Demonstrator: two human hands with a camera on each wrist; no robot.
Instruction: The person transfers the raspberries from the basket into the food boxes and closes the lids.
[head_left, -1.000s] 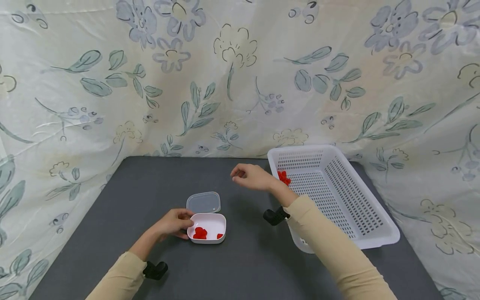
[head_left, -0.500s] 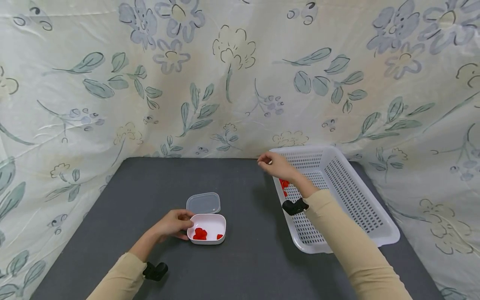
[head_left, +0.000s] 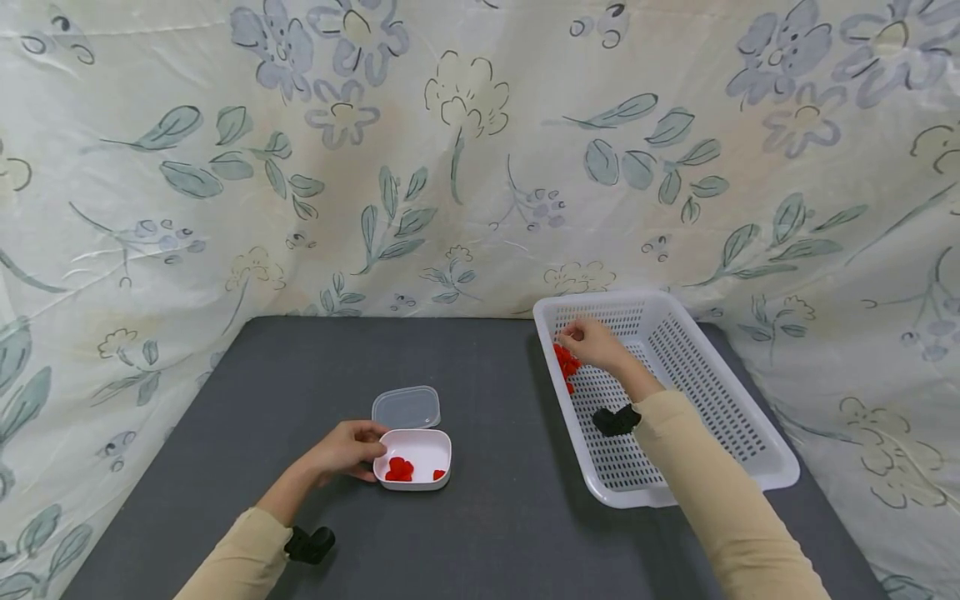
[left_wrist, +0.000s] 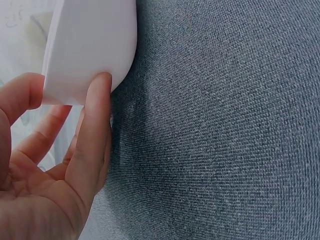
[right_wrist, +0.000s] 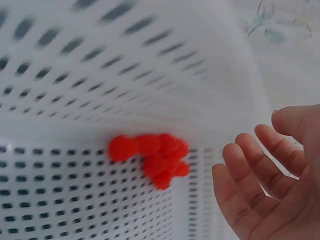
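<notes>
Head view: the white dish [head_left: 420,458], red pieces inside, is steadied near the table's front edge by the left hand [head_left: 345,448], fingers curled on its rim. The right hand [head_left: 592,342] is held inside the white basket [head_left: 750,450] — over the red pieces [head_left: 564,362] at its far-left corner.
Left wrist view: the dish's wall [left_wrist: 90,45] is pinched.
Right wrist view: fingers [right_wrist: 260,175] are seen relaxed, empty, beside the pieces [right_wrist: 152,155].

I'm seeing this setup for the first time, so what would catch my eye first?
The bright red pieces piled in the near-left corner of the white perforated basket, with the right hand open just over them. More red pieces lie in the small white box that the left hand holds steady on the grey table.
</notes>
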